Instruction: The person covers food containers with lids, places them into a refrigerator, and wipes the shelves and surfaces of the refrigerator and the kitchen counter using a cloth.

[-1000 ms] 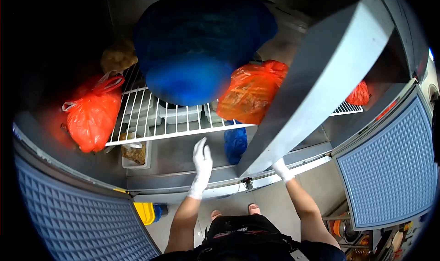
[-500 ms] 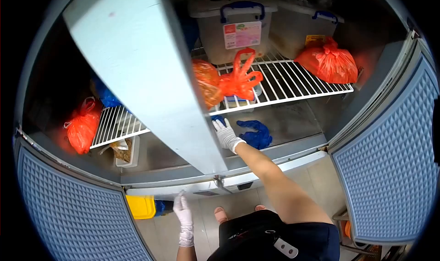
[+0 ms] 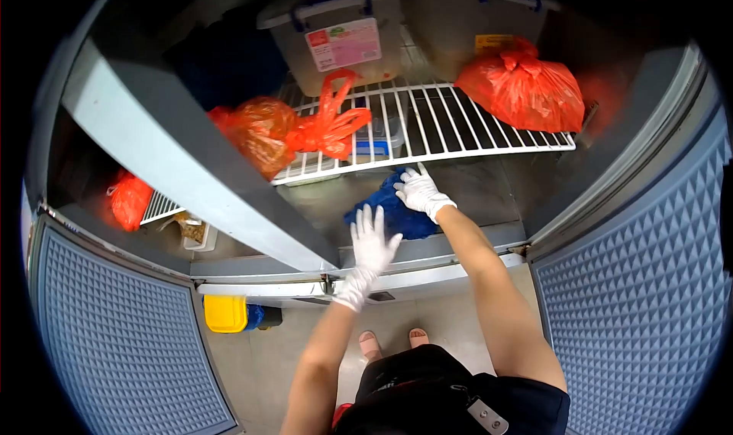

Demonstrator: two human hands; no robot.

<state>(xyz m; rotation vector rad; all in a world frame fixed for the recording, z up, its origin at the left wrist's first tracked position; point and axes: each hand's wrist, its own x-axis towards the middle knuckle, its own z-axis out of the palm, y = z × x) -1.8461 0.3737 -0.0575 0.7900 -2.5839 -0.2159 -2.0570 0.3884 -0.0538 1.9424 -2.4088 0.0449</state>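
Observation:
A dark blue crumpled cloth (image 3: 408, 220) lies on the metal floor of the open refrigerator, below the wire shelf. My right hand (image 3: 421, 189), in a white glove, rests on the cloth's upper right part with its fingers spread over it. Beside it, my gloved left hand (image 3: 372, 240) reaches in over the front edge, fingers extended and apart. Its fingertips overlap the cloth's left part; whether they touch it I cannot tell.
Red plastic bags (image 3: 527, 91) and lidded clear bins (image 3: 343, 49) sit on the white wire shelf (image 3: 427, 156). A grey upright post (image 3: 183, 156) divides the refrigerator. Two quilted-pattern doors (image 3: 634, 282) stand wide on either side. A yellow-lidded bin (image 3: 225, 314) is on the floor.
My left hand has risen from below the front edge into the refrigerator. My right hand has moved right, away from the post, and the blue cloth is more spread out. The view has shifted right.

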